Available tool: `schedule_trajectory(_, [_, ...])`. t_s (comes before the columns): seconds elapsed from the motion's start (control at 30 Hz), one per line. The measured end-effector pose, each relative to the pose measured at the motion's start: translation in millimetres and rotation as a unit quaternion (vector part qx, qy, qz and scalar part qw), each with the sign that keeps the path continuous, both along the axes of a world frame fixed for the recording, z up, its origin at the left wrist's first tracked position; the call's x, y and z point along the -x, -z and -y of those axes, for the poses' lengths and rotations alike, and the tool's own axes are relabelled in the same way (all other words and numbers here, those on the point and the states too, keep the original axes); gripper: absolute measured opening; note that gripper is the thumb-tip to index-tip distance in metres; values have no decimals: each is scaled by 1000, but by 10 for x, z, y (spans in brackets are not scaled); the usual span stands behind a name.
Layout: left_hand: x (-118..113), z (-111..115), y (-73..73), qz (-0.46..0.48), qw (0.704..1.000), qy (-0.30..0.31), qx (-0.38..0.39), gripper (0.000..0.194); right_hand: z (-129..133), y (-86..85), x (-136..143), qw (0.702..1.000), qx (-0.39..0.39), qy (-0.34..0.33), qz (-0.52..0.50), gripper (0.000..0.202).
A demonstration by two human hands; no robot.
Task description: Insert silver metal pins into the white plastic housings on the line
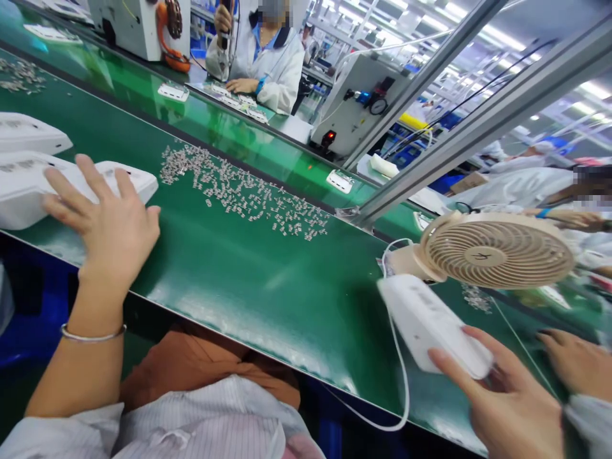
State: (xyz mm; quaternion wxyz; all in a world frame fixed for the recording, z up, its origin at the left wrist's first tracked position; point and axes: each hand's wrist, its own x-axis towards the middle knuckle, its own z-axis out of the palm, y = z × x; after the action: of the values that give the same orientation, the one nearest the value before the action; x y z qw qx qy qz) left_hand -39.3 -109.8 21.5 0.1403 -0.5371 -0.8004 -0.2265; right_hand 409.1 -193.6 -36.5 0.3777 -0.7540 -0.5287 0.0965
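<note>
Nearest, the right hand (514,401) grips the near end of an oblong white plastic housing (430,325) over a glossy green tabletop (287,299); the left hand (112,233), fingers spread, overlaps rounded white plastic casings (23,185); beyond lie loose silvery metal pieces (234,191).

Mid worktop (268,293) passable; white casings (23,188) block left; 1 fan (482,256), cord (406,390) right; metal parts (234,191) beyond.
</note>
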Motion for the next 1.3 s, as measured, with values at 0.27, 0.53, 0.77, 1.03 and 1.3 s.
schedule_trajectory(0.27, [-762,443,311,-48,871,469,140,62,-762,-128,1244,897,70,-418,-125,77])
schedule_trajectory(0.53, [-986,837,414,-55,903,424,40,60,-1978,291,1180,988,-21,-154,-10,46])
schedule_trajectory(0.77, [-1067,878,341,-124,866,475,96,43,-2075,336,1081,982,-30,-180,57,26])
schedule_trajectory(1.03, [-830,664,343,-77,954,288,16,66,-2050,382,1067,966,-61,-217,130,27])
schedule_trajectory(1.3, [624,137,204,220,926,-277,-130,100,-1984,268,1129,961,-42,-244,125,15])
